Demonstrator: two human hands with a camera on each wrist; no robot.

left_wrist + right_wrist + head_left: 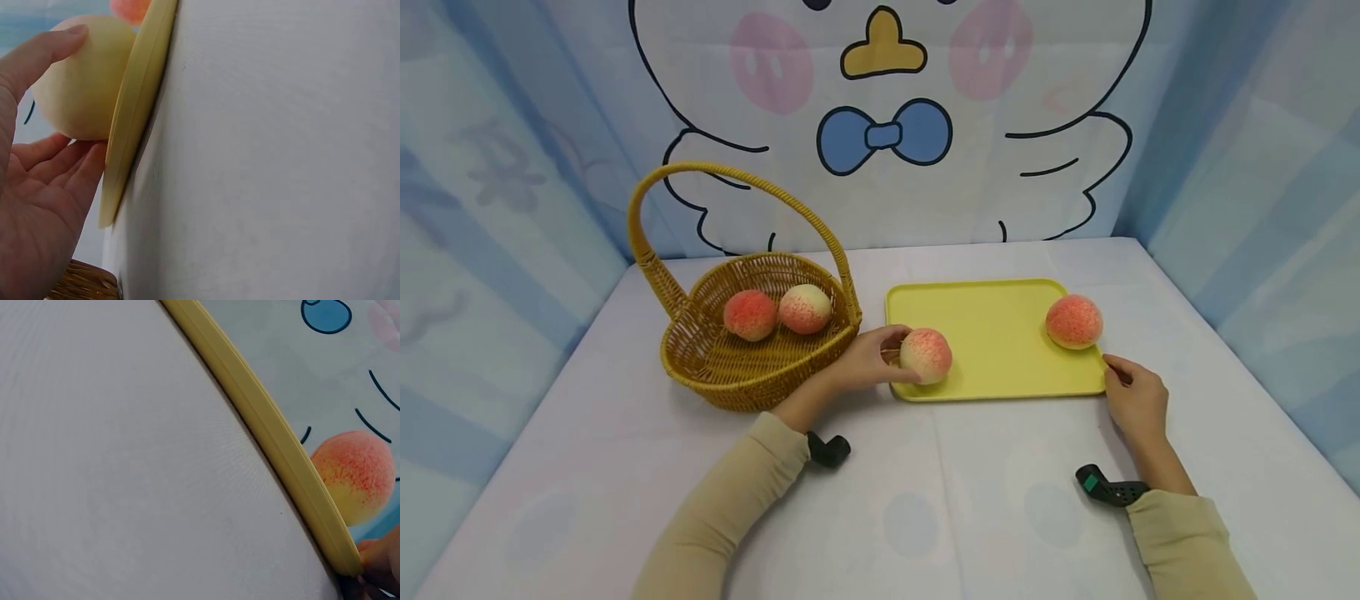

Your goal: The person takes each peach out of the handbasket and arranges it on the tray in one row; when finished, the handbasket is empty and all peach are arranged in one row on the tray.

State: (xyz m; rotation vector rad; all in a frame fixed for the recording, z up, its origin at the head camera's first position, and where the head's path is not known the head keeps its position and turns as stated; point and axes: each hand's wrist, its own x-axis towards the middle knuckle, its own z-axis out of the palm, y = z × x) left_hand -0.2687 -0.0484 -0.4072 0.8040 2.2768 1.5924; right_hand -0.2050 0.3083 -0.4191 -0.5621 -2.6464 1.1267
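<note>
A person's left hand (868, 360) grips a pink-and-cream peach (927, 356) at the left end of a yellow tray (996, 337); the right hand (1138, 402) pinches the tray's near right corner. This looks like placing or lifting that peach; moving it calls for clearing the tray's low rim and the wicker basket (790, 382) close leftward. Bare tray stretches right to a coral peach (1074, 322).

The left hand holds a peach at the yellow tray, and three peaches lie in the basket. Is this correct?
Not quite: the head view shows two peaches in the basket. The left hand does hold a peach at the yellow tray.
</note>
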